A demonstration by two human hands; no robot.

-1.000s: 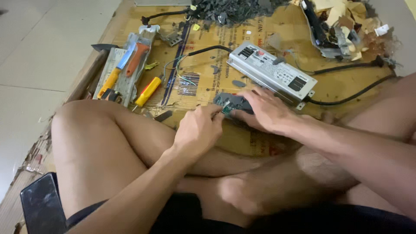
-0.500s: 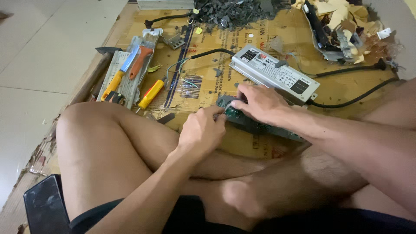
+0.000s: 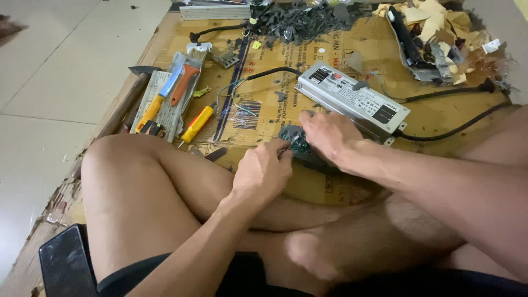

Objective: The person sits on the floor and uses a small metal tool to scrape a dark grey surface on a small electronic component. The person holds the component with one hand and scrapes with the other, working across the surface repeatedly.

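Now the person sits cross-legged on a sheet of cardboard [image 3: 341,52] spread over the floor, and both hands meet on a dark circuit board [image 3: 300,147] that lies just in front of the crossed legs, beside a long grey metal power unit [image 3: 352,99]. The left hand [image 3: 263,171] is curled almost closed, its fingertips pinched on something small at the near edge of the board; what exactly it grips I cannot tell, it may be a wire end or a small part. The right hand [image 3: 329,135] lies flat over the far part of the board with fingers bent and pressing down, so it holds the board steady more than it grasps it. I judge the step in hand to be pulling or prying a piece off the board; such work would call for a firm press from the right hand and a careful, short pull from the left. Both forearms come in low over the knees, wrists nearly straight. To the left lie a yellow screwdriver [image 3: 197,124] and an orange-handled tool [image 3: 182,83], well apart from the hands, and a dark phone [image 3: 66,269] rests by the left thigh.
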